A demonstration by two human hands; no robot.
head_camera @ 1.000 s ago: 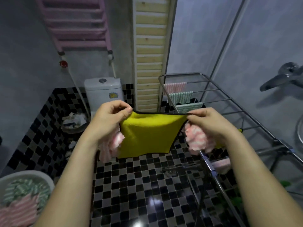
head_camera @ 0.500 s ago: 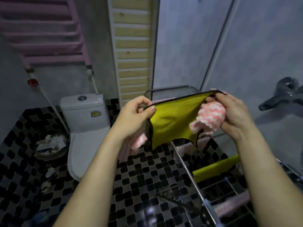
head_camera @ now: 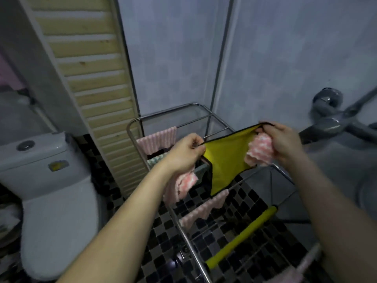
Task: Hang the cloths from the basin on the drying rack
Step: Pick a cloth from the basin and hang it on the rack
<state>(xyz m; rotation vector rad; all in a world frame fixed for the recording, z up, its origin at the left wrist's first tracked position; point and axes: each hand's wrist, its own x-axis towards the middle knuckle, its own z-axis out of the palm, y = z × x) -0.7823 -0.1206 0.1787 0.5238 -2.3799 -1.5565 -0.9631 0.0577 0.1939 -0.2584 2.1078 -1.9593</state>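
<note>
Nearby, toilet [head_camera: 53, 180], tap [head_camera: 330, 121], cloths [head_camera: 157, 140] draping rack [head_camera: 133, 124]

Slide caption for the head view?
Left hand and right hand stretch a yellow cloth at the drying rack.

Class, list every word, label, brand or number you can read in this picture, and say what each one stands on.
No text can be read.
The yellowish sticker on the toilet cistern: too blurred to read.
Nothing else in view shows lettering.
</note>
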